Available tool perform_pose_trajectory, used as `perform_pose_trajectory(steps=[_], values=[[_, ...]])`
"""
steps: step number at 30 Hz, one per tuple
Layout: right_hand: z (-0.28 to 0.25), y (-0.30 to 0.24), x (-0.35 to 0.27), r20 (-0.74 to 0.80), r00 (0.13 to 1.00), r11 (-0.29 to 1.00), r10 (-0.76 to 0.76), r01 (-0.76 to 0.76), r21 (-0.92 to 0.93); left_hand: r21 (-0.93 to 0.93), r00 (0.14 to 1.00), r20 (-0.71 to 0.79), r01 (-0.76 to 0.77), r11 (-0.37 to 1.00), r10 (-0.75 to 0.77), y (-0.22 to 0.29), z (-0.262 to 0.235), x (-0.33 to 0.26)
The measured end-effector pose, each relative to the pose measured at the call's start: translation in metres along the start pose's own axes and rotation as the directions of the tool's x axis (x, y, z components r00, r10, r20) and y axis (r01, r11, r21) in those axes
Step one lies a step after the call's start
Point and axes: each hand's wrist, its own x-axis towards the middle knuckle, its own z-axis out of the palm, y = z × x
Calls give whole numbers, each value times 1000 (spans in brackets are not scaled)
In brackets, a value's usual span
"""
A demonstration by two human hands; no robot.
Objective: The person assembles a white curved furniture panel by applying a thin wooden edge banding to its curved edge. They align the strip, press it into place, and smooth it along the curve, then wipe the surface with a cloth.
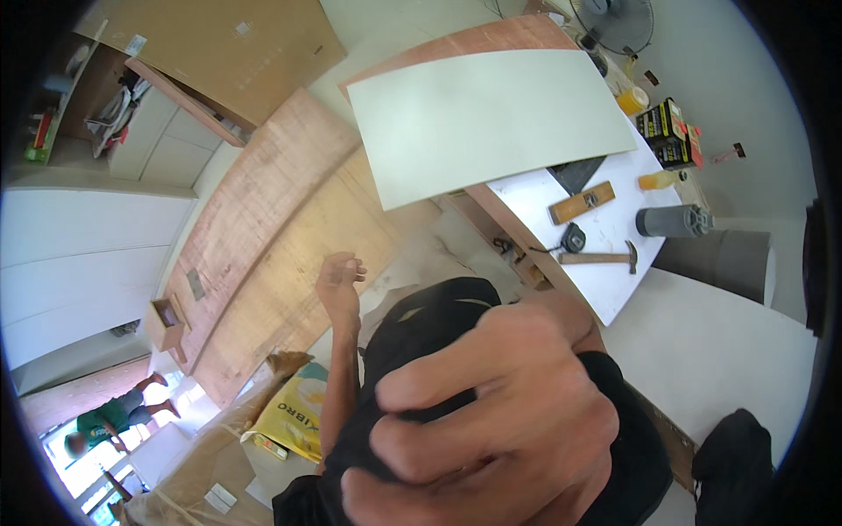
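Very close and large in the head view, my right hand (509,416) reaches up in front of my dark clothing. Its fingers are bent but spread apart, and nothing shows in them; the palm side is hidden. Lower down at my left side hangs my left hand (340,279), fingers loosely curled and apart, holding nothing. Beyond it lies a plywood sheet (307,250). A white panel (491,118) rests across the workbench (605,294) ahead to the right. On that bench are a wooden hand plane (582,203), a tape measure (573,238) and a claw hammer (596,258).
A grey cylindrical container (674,221), a yellow bottle (661,180) and black boxes (669,131) stand at the right, near a fan (614,22). Cardboard (246,53) leans at the far left. A yellow bag (294,412) sits lower left; another person (118,421) is farther off.
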Motion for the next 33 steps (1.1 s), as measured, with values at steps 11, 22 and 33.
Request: perform_pose_trajectory(steps=[11, 22, 33], values=[[-148, 73, -235, -433, 167, 138, 886, -986, -99, 45, 991, -121, 66, 997, -60, 44, 76, 110], [-133, 148, -410, -513, -577, 31, 636, -645, 764, 486, 926, 250, -373, 790, 284, 101, 125, 338], [-119, 222, -382, -650, -741, 399, 168, -551, 733, 714, 675, 597, -201, 670, -434, 68, 301, 571]])
